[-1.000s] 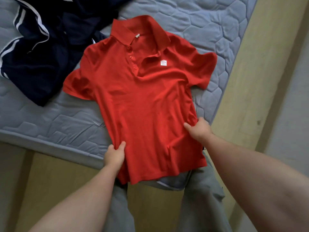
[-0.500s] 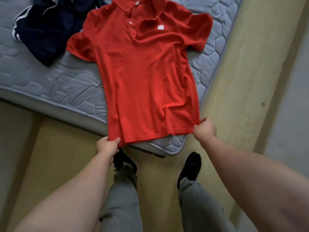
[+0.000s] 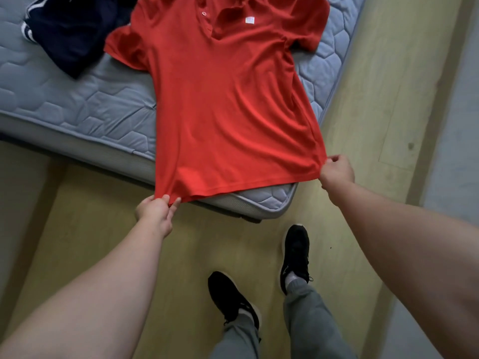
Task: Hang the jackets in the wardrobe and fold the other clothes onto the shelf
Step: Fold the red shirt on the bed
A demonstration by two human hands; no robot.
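We pinch the left hem corner of the shirt (image 3: 228, 112) with our left hand (image 3: 155, 212), thumb on top. Our right hand (image 3: 337, 172) grips the right hem corner, fingers curled. Our left arm (image 3: 116, 281) and right arm (image 3: 404, 229) reach forward, bare.

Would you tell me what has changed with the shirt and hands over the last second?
The left hand and right hand slid down the red polo shirt to its hem corners, which they now pinch and pull taut. The shirt stays face up on the mattress, navy garment beside it.
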